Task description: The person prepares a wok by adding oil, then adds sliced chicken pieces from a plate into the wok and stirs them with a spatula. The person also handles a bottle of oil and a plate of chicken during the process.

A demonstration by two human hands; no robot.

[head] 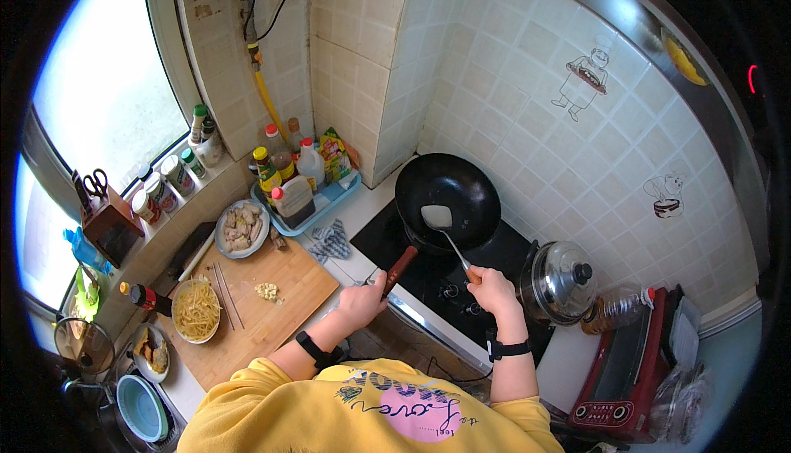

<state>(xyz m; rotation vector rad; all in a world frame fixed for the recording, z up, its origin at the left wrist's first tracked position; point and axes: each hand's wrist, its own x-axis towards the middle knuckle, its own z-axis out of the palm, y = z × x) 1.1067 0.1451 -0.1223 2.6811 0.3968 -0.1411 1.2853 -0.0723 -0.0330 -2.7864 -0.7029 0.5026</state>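
My left hand (364, 298) is closed around the reddish-brown handle (401, 267) of a black wok (476, 206). The wok sits on a black glass cooktop (503, 261), its dark inner surface facing up. In my right hand (496, 290) is the wooden grip of a metal wok spatula (437, 216). The spatula's broad blade lies inside the wok, near the side towards me. Right of the wok, a steel pot with a lid (559, 274) stands close to my right hand.
A wooden cutting board (303, 280) on the left bears chopped garlic (269, 293), chopsticks (222, 295), a bowl of pale strips (196, 311) and a plate of meat pieces (242, 229). Seasoning bottles fill a blue tray (296, 229). An oil bottle (618, 309) and red toaster oven (609, 379) stand right.
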